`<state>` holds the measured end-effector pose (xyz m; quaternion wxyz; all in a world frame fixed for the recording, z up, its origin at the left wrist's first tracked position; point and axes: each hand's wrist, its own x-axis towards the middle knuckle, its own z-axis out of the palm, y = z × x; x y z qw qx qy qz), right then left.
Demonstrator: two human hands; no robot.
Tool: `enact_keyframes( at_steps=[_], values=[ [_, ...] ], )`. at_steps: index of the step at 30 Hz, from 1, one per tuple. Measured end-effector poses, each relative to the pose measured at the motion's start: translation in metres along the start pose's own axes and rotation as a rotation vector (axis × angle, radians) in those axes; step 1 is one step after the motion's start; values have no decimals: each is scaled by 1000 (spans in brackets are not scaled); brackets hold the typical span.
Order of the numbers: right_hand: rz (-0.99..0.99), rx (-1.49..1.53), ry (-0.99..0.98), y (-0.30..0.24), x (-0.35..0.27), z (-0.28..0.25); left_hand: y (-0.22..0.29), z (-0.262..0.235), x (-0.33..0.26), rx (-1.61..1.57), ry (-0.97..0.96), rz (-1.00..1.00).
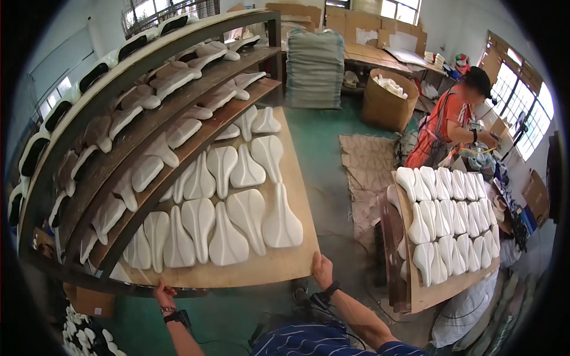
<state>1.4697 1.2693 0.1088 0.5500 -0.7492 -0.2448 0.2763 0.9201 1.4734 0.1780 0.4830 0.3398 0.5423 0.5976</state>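
Note:
A wide wooden board (297,154) carries several rows of white bicycle saddles (228,236) and lies partly inside the dark shelving rack (178,133) on the left. My left hand (164,293) grips the board's near edge, fingers curled over it from below. At the near right corner, my right hand (322,271) is closed round the same board. The far left part of the board is hidden under the rack's shelves. Pale saddles (178,83) fill the shelves above it.
On the right, another saddle-covered board (442,291) rests on a stack. Beyond it a person in orange (439,127) works near the window. A cardboard drum (386,110) and bundled sacks (314,68) stand at the back. A brown mat (362,178) covers floor between the boards.

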Motion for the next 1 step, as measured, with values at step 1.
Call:
enact_keyframes(
  at_steps=[1],
  values=[
    [-35,-30,55,9,6,3,0,5,1,5,-19,14]
  ],
)
